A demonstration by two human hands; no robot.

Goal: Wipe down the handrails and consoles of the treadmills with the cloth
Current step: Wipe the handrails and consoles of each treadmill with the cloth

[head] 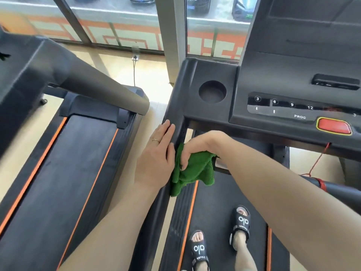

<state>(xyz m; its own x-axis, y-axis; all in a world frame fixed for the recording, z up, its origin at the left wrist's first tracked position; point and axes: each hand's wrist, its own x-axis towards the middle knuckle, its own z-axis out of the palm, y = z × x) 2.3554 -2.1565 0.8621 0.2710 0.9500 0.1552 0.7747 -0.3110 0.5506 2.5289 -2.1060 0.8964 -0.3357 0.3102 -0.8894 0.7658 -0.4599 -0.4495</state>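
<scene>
Head view, centre frame: my left hand [156, 153] lies flat, fingers straight, on the outer side of the black handrail [176, 122]. Just right, my right hand [195, 147] grips the green cloth [195, 171], apparently against the rail's inner side. Console [293, 106] upper right.

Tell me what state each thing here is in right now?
Cloth: bunched, gripped against the handrail.
Right hand: curled round the cloth.
Left hand: flat, fingers straight, resting on the handrail.
Handrail: being wiped.
Cup holder: empty.
Screen: dark.
Belt: person standing on it.
</scene>
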